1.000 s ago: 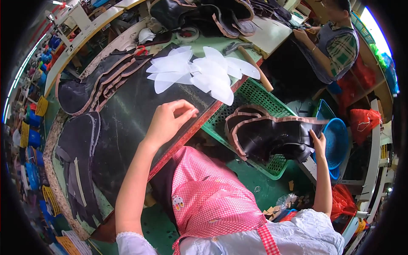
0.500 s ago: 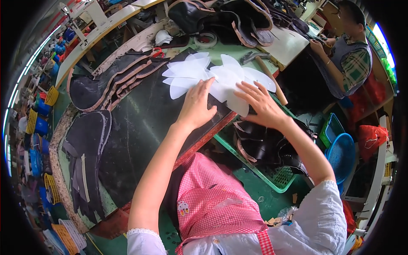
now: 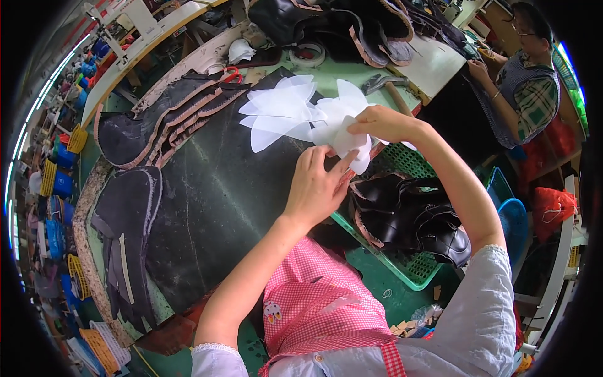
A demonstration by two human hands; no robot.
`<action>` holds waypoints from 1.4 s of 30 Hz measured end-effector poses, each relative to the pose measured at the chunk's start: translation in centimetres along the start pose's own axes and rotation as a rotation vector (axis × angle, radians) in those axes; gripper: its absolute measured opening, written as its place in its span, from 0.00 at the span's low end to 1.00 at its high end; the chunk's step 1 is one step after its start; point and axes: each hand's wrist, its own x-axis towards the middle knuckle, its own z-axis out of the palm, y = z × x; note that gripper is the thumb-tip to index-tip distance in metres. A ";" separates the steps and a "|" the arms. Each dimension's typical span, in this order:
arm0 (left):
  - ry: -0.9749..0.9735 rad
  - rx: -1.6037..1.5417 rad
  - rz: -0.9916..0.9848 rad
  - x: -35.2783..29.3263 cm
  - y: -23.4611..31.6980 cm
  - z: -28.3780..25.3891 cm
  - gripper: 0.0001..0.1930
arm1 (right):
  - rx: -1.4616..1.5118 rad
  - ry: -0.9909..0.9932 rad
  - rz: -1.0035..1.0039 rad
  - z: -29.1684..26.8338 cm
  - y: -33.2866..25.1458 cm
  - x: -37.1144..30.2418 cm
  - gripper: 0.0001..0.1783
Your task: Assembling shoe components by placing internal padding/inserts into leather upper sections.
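Thin white translucent sheet pieces with curved, petal-like outlines (image 3: pixel 276 107) lie fanned in overlapping piles on the dark work board (image 3: pixel 213 207). My right hand (image 3: pixel 386 124) is over the right-hand pile, thumb and fingers closed on a white piece (image 3: pixel 344 138). From below, my left hand (image 3: pixel 317 182) meets the same piece near the board's front edge, its index finger and thumb close together at the lower tip. The left hand's other fingers are bent. Part of the right-hand pile is hidden behind my right hand.
Black leather shoe uppers (image 3: pixel 414 213) fill a green basket (image 3: pixel 418 276) at the right. More dark uppers (image 3: pixel 169 119) and cut parts (image 3: pixel 129 207) lie left. Behind are red-handled scissors (image 3: pixel 233 74), a tape roll (image 3: pixel 307 55) and a hammer (image 3: pixel 396 94). A person (image 3: pixel 524 81) works at far right.
My right hand has gone from lying spread on the pile to gripping a piece. My left hand has moved right and nearer me, to the piece's lower tip. The basket shows more.
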 end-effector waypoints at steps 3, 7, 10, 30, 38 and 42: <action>0.071 0.104 0.022 0.0 0.1 1.5 0.24 | 0.112 0.024 0.053 0.4 1.7 1.1 0.26; 0.124 0.027 -0.048 0.1 0.0 1.1 0.14 | 0.632 0.329 -0.015 1.8 2.3 2.1 0.21; 0.136 0.006 -0.114 0.5 -0.2 0.9 0.14 | 0.353 0.543 -0.118 1.8 3.2 2.9 0.17; 0.623 0.350 -0.354 -3.8 -26.0 -18.2 0.24 | 0.672 0.491 -0.481 1.9 -5.8 -7.4 0.35; 0.521 0.426 -0.764 -6.6 -31.4 -21.4 0.16 | 0.936 0.481 -0.289 4.1 -8.8 -6.0 0.36; 0.442 0.676 -0.236 -5.7 -21.5 -26.6 0.21 | 1.231 0.424 -0.206 3.7 -7.1 -5.8 0.19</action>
